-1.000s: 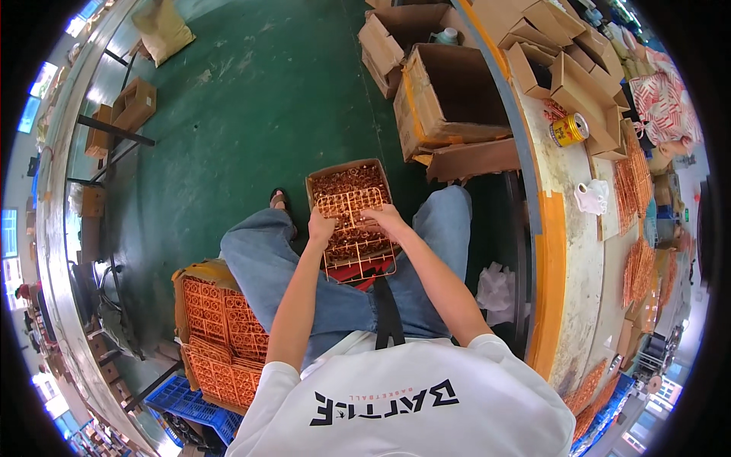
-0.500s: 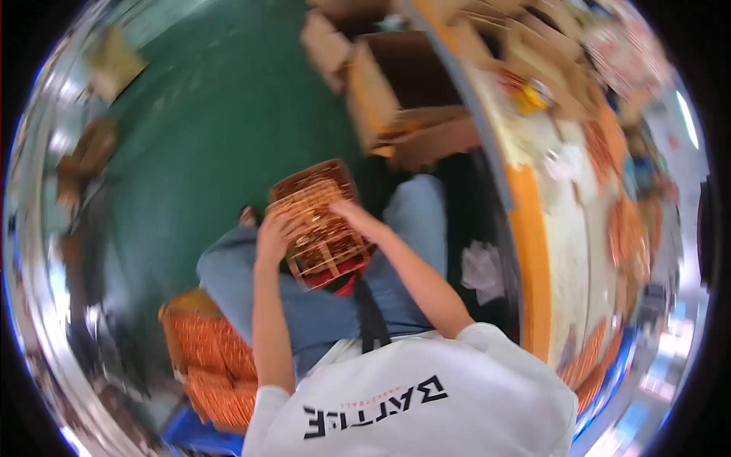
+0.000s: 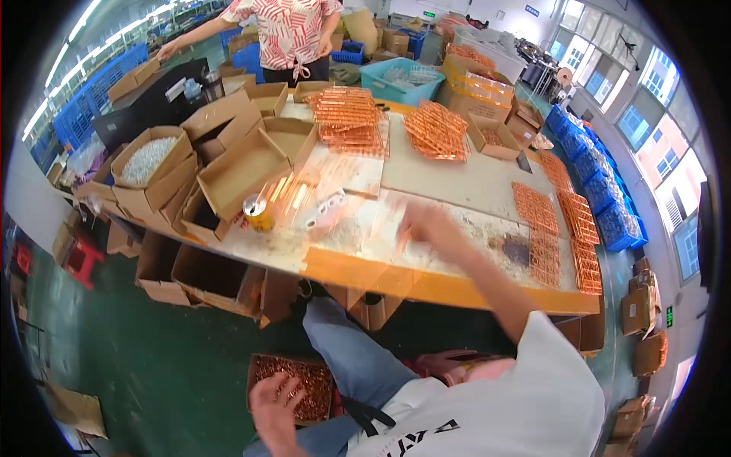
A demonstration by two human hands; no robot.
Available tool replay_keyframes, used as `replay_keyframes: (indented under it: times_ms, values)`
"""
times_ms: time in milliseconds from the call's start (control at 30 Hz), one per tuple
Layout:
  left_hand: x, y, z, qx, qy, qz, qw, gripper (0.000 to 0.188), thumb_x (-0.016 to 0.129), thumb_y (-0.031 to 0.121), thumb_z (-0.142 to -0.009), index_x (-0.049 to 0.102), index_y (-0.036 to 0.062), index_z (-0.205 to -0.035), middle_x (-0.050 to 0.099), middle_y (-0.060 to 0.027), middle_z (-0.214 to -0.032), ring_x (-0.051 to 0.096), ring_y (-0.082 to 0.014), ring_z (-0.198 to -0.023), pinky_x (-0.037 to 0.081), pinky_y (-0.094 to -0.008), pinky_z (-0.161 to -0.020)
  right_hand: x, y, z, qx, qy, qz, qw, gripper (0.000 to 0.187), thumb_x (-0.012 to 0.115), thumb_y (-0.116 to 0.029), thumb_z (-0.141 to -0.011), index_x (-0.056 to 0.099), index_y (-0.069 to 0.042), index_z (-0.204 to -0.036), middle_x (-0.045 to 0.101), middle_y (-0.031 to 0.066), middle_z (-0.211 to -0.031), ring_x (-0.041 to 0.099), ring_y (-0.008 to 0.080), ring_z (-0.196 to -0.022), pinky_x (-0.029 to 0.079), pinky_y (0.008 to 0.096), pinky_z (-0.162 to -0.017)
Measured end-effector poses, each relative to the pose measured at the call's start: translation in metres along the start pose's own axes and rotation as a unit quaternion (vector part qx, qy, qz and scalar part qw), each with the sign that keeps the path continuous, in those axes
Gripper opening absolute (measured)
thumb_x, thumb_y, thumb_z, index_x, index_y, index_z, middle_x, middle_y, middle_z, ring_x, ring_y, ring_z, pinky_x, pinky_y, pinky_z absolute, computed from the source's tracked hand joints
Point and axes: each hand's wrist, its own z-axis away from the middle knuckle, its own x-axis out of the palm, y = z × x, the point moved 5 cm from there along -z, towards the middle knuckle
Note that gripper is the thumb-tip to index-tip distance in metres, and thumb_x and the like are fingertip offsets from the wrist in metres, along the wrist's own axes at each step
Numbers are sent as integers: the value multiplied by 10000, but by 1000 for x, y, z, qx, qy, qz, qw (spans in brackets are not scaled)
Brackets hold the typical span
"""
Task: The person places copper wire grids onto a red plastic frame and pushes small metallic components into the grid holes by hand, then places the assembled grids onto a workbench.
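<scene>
Orange lattice panel, left of your right hand

Item: one orange lattice panel [image 3: 288,193], blurred, showed over the worktable [image 3: 457,186], left of and above frame centre, near the yellow can [image 3: 259,213]. Its streaks slanted up rightward; you could not fix its long axis.
Your right hand [image 3: 428,227]: the nearer, right of the panel; too blurred to tell whether it gripped anything.
Your left hand [image 3: 276,409]: lower left of centre, fingers parted, over loose copper-coloured pieces [image 3: 314,385]; contact could not be told.
</scene>
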Motion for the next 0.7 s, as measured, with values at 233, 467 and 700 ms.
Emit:
replay_keyframes:
  times_ms: [233,467,700]
  values:
    - [28,-69,-53,-141,-62,-113,982,239,508,188,-910,524,-25,-1018,576,-160,-1056,573,-245,-989,494,-370,-826,-167,43,-334,-91,372,-89,919,247,427,-117,-898,623,-6,-998,516,71,-613,450,139,-496,358,281,-450]
    - [-56,-36,-20,-152,171,-189,955,275,566,195,-889,523,42,-1114,571,-109,-1093,557,-232,-988,468,-363,-851,-154,40,-304,-73,495,591,633,577,545,-274,-773,431,43,-1242,312,177,-1380,303,352,-1249,249,507,-1015]
    - [0,-37,-52,-167,79,-248,951,225,553,146,-893,537,46,-1094,570,-98,-1074,545,-226,-972,450,-372,-857,-311,207,24,176,438,628,619,881,677,-486,-684,324,-40,-1356,218,179,-1436,146,429,-1320,102,606,-1039]
